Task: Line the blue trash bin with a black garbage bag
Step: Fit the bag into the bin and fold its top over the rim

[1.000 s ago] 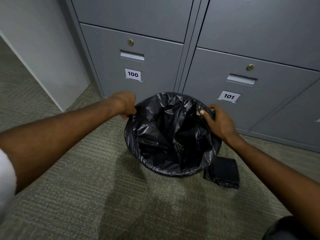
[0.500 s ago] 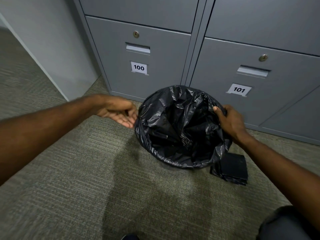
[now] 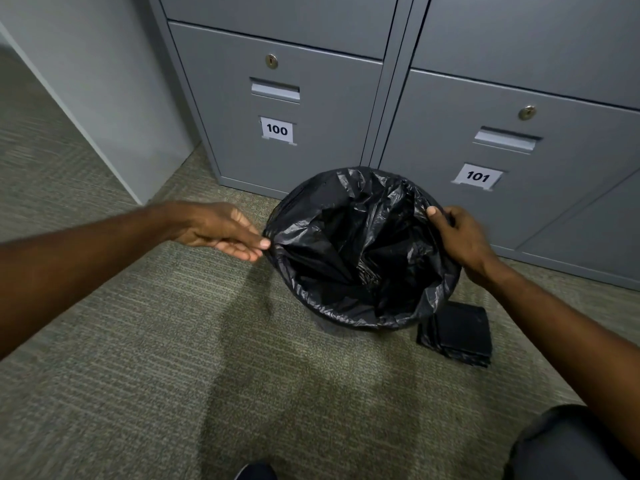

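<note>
Carpet (image 3: 145, 358), grey-green, ribbed, nearest to the viewer; dark shoe tip (image 3: 256, 472) at the bottom edge, dark trouser knee (image 3: 568, 445) at lower right.

Stack of folded black bags (image 3: 457, 336), flat on the carpet just beside the bin on its right; presumably spares kept within reach.

Trash bin, standing on the carpet against the cabinets, almost wholly hidden under the liner; blue wall not visible.

Garbage bag (image 3: 360, 258), black, crumpled, mouth folded outward over the rim all round, body sagging loosely inside. Lining judged nearly complete.

Left hand (image 3: 221, 230), fingers extended and loose, tips touching the bag at the left rim, gripping nothing; likely smoothing the fold.

Right hand (image 3: 464, 237), pinched on the bag at the right rim, thumb on top, probably to keep the edge seated.

Grey filing cabinets (image 3: 311, 109) behind, drawers labelled 100 and 101, locks shut.
</note>
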